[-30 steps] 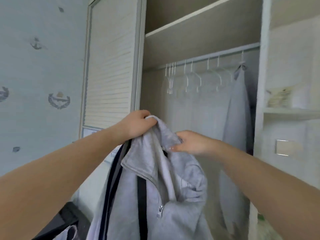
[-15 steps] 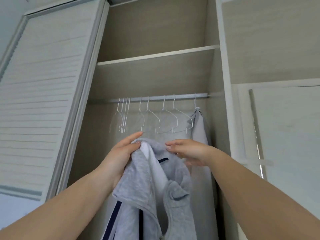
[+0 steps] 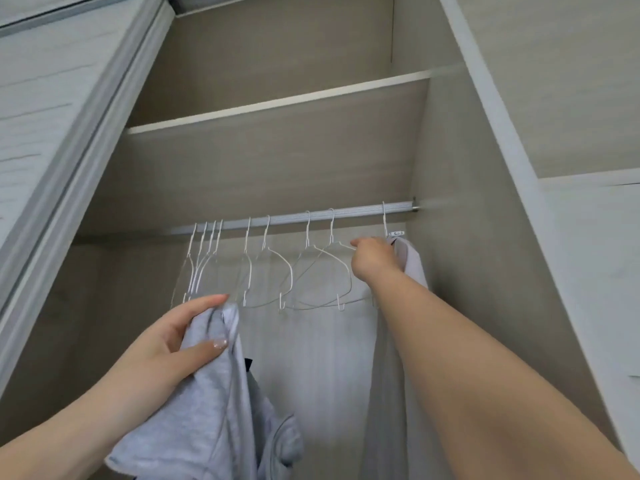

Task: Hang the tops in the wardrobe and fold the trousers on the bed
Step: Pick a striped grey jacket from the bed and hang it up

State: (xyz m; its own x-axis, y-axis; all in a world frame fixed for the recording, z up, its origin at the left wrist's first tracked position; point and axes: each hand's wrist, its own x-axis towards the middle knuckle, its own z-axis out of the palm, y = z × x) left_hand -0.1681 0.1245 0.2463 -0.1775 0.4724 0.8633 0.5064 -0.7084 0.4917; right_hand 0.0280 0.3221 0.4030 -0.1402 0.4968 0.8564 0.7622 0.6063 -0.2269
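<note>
Two hands up inside the wardrobe (image 3: 460, 209). Left hand (image 3: 173, 344) clamped on the collar end of the grey zip top (image 3: 214, 410), thumb over the cloth, rest of it drooping low between both arms. Right hand (image 3: 372, 263) up higher, fingers pinched on the shoulder of an empty white wire hanger (image 3: 325, 268) under the rail (image 3: 311, 216). Well apart from the held top. Another grey top (image 3: 412, 268) already hung, right behind that wrist.
</note>
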